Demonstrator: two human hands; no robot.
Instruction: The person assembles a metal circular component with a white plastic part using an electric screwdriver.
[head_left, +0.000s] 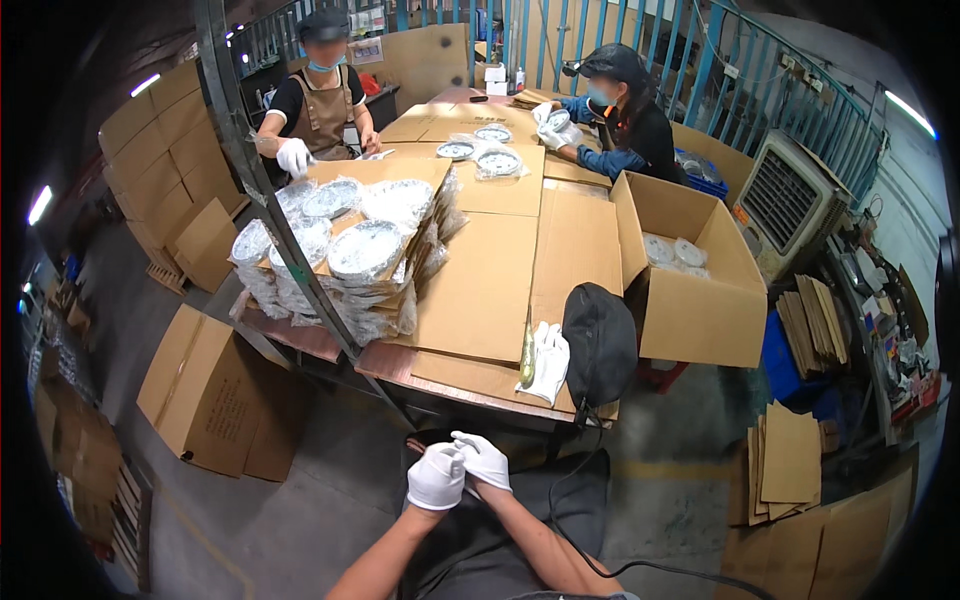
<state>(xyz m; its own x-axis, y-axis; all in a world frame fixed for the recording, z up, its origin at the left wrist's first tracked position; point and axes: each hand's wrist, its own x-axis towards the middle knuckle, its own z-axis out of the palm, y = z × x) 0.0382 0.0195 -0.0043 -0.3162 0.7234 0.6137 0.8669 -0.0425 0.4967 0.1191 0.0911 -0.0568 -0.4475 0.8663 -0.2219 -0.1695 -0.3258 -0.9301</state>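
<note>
We are holding our left hand (436, 478) and our right hand (483, 462) pressed together low in front of us, on the near side of the table (396, 362). Both are wearing white gloves (430, 489), and these are what we are touching: they are covering the hands themselves, the cuffs ending about the wrists. The fingers are curling in against one another; whether we are pinching cloth or some small thing between them, we cannot tell.

Judging by this pose, we are perhaps fitting the gloves. To do it well, we should be gripping a little cloth at a time, drawing it evenly toward the wrist instead of tugging hard at one fingertip, and seating each finger fully so that no loose end is flapping. A sharp pull could be straining a seam. We should also be minding the black cord (551, 502), which is hanging near our right forearm (545, 545) and could be snagging. Farther off, a loose glove (546, 366) is lying on the table, just left of the black bag (600, 345).
</note>
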